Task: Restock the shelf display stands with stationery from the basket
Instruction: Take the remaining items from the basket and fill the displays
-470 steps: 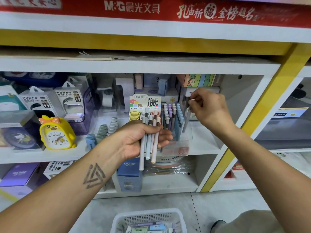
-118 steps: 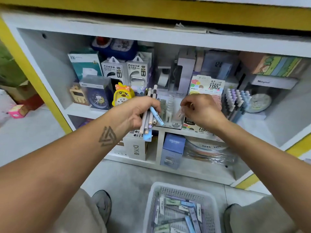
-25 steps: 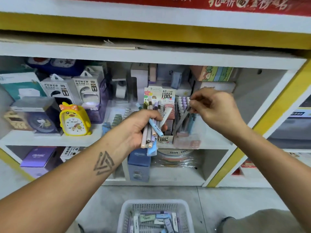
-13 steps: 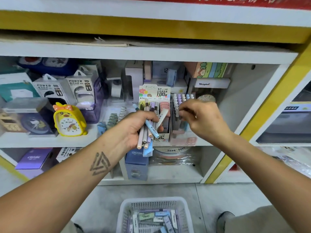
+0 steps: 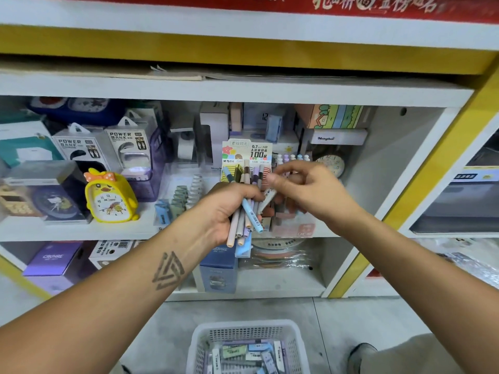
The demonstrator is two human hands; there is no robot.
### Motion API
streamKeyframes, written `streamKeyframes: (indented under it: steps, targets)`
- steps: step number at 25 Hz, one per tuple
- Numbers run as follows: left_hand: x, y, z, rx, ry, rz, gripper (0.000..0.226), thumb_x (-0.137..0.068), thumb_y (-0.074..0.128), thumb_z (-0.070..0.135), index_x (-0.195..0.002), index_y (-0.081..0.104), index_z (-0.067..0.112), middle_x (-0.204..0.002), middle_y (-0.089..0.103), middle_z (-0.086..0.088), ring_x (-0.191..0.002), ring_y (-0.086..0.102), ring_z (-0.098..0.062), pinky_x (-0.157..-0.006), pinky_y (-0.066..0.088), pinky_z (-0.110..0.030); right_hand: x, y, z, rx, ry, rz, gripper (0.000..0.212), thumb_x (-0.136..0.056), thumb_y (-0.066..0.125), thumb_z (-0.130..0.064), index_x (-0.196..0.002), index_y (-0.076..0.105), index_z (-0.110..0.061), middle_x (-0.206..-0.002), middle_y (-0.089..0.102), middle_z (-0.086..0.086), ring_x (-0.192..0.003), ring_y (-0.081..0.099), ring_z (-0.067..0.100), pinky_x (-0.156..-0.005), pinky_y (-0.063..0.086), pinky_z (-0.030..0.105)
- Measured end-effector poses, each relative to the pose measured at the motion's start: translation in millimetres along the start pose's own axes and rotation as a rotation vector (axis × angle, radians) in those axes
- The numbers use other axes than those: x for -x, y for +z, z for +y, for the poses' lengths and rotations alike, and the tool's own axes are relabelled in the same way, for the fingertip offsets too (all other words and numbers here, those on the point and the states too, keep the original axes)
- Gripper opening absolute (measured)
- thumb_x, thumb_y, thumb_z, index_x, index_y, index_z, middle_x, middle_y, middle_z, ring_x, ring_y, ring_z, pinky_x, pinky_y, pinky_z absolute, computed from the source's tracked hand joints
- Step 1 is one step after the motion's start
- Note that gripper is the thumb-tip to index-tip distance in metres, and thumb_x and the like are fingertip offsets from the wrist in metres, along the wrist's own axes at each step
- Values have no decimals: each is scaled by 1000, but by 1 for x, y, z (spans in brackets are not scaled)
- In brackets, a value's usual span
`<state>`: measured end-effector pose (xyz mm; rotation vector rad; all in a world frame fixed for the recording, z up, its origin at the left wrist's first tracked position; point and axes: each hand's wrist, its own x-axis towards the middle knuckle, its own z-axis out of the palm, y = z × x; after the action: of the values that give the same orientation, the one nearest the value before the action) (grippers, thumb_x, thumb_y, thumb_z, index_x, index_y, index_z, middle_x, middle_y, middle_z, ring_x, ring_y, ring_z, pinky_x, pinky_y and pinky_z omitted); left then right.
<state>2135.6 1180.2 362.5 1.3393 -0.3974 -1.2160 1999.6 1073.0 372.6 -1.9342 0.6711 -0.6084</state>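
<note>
Your left hand [image 5: 224, 211] grips a bundle of pens [image 5: 247, 209] in front of the display stand [image 5: 247, 155], your right hand [image 5: 310, 190] pinches one grey pen [image 5: 266, 199] from it, basket [image 5: 199, 344] on the floor below.

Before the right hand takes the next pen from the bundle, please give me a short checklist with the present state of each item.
1. Left hand grips the pens firmly: ok.
2. Right hand is at the bundle: ok.
3. Right hand already pinches one pen: cannot tell.
4. Free slot in the pen stand: cannot tell, hands hide it.
5. Basket still holds stock: ok.
</note>
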Motion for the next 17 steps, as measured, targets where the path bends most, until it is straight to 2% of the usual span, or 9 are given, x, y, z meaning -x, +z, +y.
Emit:
streamKeyframes:
  steps: [2, 4, 6, 10, 12, 15, 17]
  targets:
    - [1, 1, 2, 14, 6, -2, 11, -84, 57, -4, -93, 64, -3, -77, 70, -20, -62, 70, -28, -45, 51, -24, -2, 2, 1, -101, 71, -5, 13, -91, 72, -10, -95, 67, 2, -66, 72, 16, -51, 63, 24, -47, 47, 28]
    - [0, -3, 5, 68, -4, 9, 11, -85, 54, -6, -94, 60, -3, -78, 72, -21, -62, 72, -29, -41, 49, -22, -3, -6, -2, -182, 70, 58, 7, -89, 70, 2, -91, 64, 6, -74, 72, 24, -54, 67, 25, -53, 56, 32]
    - [-1, -12, 10, 113, -15, 44, 14, -86, 53, -5, -98, 59, -2, -80, 72, -21, -62, 72, -28, -41, 48, -20, -3, -13, -2, -213, 44, 63, 9, -86, 72, 5, -89, 64, 4, -81, 73, 25, -64, 73, 27, -67, 63, 35]
    - [2, -24, 16, 94, -14, 57, 10, -85, 57, -1, -91, 64, -3, -79, 69, -20, -54, 65, -21, -41, 48, -21, 2, -4, -2, -63, 12, -79, 11, -79, 79, 3, -84, 69, 0, -91, 75, 19, -84, 74, 36, -82, 59, 46]
    - [5, -26, 16, 86, 4, 49, 7, -85, 57, -2, -89, 63, -3, -73, 67, -19, -51, 62, -19, -41, 48, -22, 1, 7, -5, -36, 9, -124, 17, -78, 78, 6, -88, 68, -3, -90, 74, 19, -79, 72, 30, -79, 58, 44]
    - [7, -31, 18, 103, 31, 72, 8, -84, 58, -3, -91, 61, -3, -71, 65, -19, -48, 60, -19, -41, 48, -22, -2, 21, -12, -72, 7, -161, 32, -78, 76, 11, -103, 62, -6, -81, 69, 18, -65, 65, 18, -62, 53, 24]
    - [8, -37, 21, 116, 36, 70, 7, -85, 58, -3, -91, 62, -1, -72, 64, -18, -50, 60, -19, -41, 48, -23, -7, 28, -14, -47, -6, -203, 48, -80, 75, 10, -119, 62, -16, -74, 65, 18, -60, 58, 15, -59, 48, 21]
